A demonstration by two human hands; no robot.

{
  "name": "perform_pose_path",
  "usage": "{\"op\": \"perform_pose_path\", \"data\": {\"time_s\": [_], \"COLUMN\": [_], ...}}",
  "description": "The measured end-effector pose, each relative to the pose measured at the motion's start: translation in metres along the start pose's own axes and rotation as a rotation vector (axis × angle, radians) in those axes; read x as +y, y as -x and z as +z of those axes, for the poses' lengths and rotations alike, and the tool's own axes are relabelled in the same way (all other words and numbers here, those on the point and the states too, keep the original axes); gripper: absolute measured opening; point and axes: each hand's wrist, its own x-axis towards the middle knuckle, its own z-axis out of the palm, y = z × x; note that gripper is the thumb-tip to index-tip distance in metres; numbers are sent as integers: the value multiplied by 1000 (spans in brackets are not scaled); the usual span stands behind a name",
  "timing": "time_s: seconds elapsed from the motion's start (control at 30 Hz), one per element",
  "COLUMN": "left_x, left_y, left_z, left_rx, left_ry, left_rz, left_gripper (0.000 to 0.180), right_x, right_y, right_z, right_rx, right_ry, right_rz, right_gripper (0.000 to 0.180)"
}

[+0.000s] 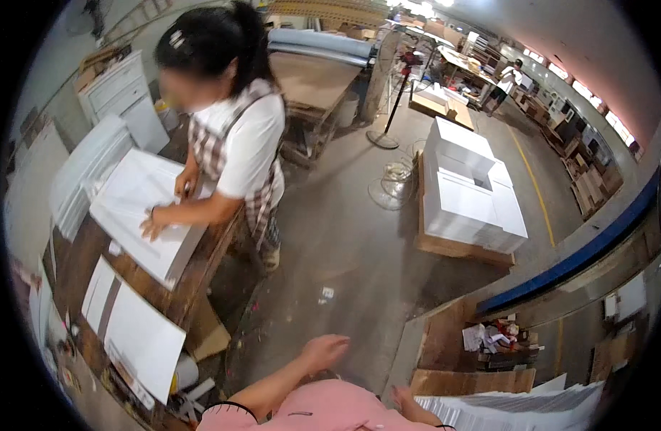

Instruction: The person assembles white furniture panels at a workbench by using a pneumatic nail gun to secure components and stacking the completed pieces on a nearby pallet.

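Observation:
My left hand (326, 353) is held out in front of my pink top, over the grey floor. Its fingers are stretched out and nothing shows in them. Low beside my body is my right hand (404, 396), small and blurred, its fingers not clearly visible. The nearest things to it are a brown board (474, 381) and a stack of white sheets (514, 411) at the lower right. On the left, a co-worker (251, 144) in a checked apron stands at a wooden workbench (219, 248), both hands on a stack of white panels (140, 197).
A white panel with a grey stripe (140, 330) juts over the bench's near end. White blocks (463, 194) are stacked on a pallet (460, 248) at right. A stand (383, 139) and coiled cable (395, 172) are on the floor. A blue beam (567, 248) runs along the right.

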Motion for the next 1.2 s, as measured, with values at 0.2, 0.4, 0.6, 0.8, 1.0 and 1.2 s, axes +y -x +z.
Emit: {"op": "perform_pose_path", "data": {"time_s": [0.2,0.4,0.6,0.8,1.0,1.2], "left_x": [-18,-110,-85,-102,-189,-202], "left_y": [-233,-406,-542,-657,-846,-925], "left_z": [-69,-81,-134,-229,-349,-538], "left_rx": [-144,-280,-39,299,352,679], "left_ry": [-212,-191,53,232,258,213], "left_rz": [-91,-207,-387,-780,-559,-385], "left_gripper": [45,47,46,46,43,43], "right_x": [-34,31,86,-19,35,-37], "right_y": [-74,-328,-707,-992,-1224,-1280], "right_z": [-74,-180,-389,-647,-640,-634], "right_rx": [-213,-179,139,204,336,-123], "right_ry": [-932,-861,-1042,-1159,-869,7], "right_rz": [906,774,485,164,-368,-488], "right_gripper": [33,30,17,24,17,18]}}
